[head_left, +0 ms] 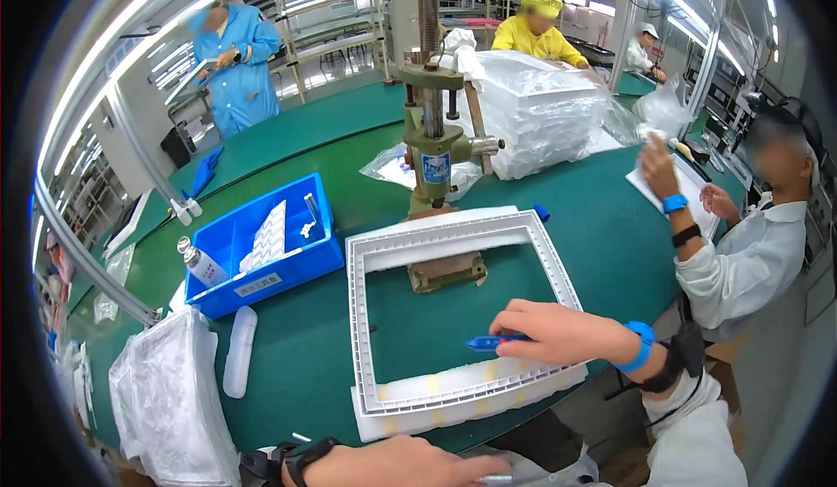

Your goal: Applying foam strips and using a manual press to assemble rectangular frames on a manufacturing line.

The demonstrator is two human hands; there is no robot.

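Observation:
A white rectangular plastic frame with a ribbed rim lies on strips of white foam in front of a green arbor press. Over the frame's near right corner, my right hand is closed round a slim blue pen-shaped tool, whose tip points left over the opening. Down at the lower edge, my left hand is bent with its index finger pointing right. A small silvery piece shows beneath that fingertip; the picture's edge cuts it off, and its kind cannot be made out.
Left of the frame stand a blue divided bin with a bottle, a white case and a plastic-wrapped stack. Behind the press is a bagged pile. A co-worker sits close at right; others work farther back.

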